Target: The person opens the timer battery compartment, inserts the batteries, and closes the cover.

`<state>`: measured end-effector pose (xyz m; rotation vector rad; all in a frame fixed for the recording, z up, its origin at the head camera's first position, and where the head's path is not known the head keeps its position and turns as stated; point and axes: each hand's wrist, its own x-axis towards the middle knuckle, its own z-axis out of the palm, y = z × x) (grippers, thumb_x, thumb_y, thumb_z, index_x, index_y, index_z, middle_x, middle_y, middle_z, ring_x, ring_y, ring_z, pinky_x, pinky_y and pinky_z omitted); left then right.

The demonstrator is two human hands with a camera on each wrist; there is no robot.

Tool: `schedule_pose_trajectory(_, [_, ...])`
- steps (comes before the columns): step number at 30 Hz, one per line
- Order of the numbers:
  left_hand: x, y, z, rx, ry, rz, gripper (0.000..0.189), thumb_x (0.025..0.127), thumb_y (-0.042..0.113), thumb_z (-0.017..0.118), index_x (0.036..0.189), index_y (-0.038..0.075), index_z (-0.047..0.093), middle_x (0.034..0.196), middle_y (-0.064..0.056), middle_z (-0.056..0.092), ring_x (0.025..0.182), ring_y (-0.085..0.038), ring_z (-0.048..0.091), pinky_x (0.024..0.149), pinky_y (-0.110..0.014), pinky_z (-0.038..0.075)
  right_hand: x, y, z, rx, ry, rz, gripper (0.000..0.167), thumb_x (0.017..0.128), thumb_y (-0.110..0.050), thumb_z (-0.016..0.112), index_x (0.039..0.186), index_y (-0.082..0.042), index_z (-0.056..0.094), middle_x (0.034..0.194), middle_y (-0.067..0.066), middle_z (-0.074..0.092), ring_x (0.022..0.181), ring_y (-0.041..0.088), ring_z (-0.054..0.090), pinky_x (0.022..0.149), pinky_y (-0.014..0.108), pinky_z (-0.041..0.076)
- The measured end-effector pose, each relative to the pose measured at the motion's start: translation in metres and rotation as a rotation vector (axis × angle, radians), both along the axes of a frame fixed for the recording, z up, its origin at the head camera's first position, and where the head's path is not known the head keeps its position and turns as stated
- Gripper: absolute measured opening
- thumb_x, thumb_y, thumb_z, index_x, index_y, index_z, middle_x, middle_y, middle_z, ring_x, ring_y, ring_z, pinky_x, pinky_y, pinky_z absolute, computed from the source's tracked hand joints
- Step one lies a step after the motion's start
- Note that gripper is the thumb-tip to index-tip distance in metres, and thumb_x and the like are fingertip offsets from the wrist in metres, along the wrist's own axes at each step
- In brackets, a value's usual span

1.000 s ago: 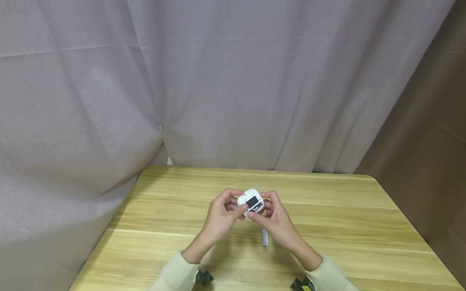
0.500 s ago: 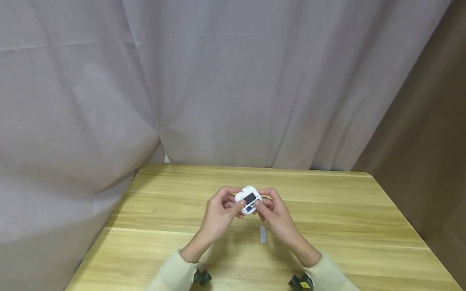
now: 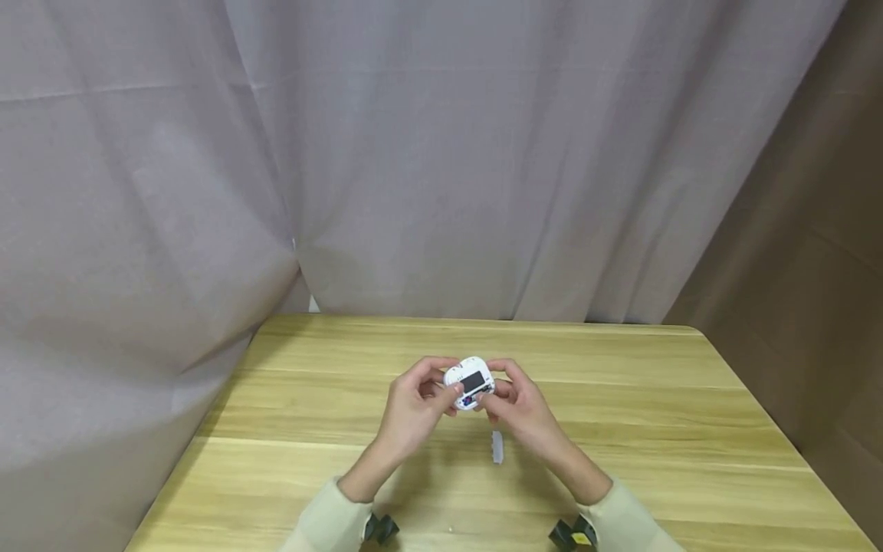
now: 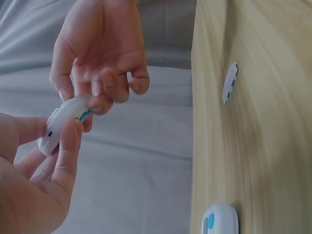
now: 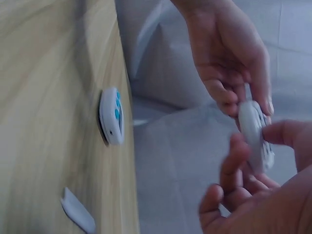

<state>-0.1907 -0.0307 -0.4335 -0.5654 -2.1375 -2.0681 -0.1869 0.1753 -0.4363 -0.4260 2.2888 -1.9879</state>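
Both hands hold a small white digital timer (image 3: 471,376) above the table, its back facing up. A dark rectangle and an uncovered battery compartment show on that back. Inside the compartment lies a blue and red battery (image 3: 469,400), partly hidden by the thumbs. My left hand (image 3: 411,410) grips the left edge between thumb and fingers. From the right, my right hand (image 3: 527,410) holds the opposite edge, its thumb pressing at the compartment. Blue shows on the timer's underside in the left wrist view. A detached white battery cover (image 3: 497,447) lies on the table below the right hand.
A second white timer with blue buttons (image 5: 112,117) rests on the wooden table (image 3: 276,475), hidden by the hands in the head view. Grey curtains (image 3: 428,192) hang behind the table's far edge. Dark wrist mounts sit under both cuffs.
My right thumb slid from the compartment's lower end up to its right end, then back toward its middle. The coloured battery has come into view. The left hand keeps its grip.
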Motion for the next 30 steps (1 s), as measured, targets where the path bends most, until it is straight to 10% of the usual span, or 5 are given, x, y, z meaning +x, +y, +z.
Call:
schedule_pose_trajectory(16, [-0.006, -0.003, -0.002, 0.008, -0.003, 0.031, 0.035, 0.094, -0.005, 0.073, 0.127, 0.006, 0.071, 0.097, -0.018, 0.074, 0.07, -0.017, 0.069, 0.064, -0.032, 0.067, -0.018, 0.024, -0.018, 0.587, 0.119, 0.115, 0.047, 0.077, -0.008, 0.09, 0.115, 0.006, 0.068, 0.082, 0.006, 0.067, 0.071, 0.014, 0.059, 0.06, 0.024, 0.05])
schedule_pose_trajectory(30, [-0.005, -0.003, 0.0, 0.008, -0.013, 0.035, 0.035, 0.094, -0.005, 0.073, 0.128, 0.007, 0.071, 0.098, -0.019, 0.073, 0.071, -0.018, 0.07, 0.064, -0.033, 0.067, -0.011, 0.022, -0.034, 1.032, 0.134, 0.037, 0.048, 0.06, -0.023, 0.102, 0.096, -0.014, 0.071, 0.086, -0.004, 0.06, 0.077, 0.016, 0.054, 0.082, 0.049, 0.048])
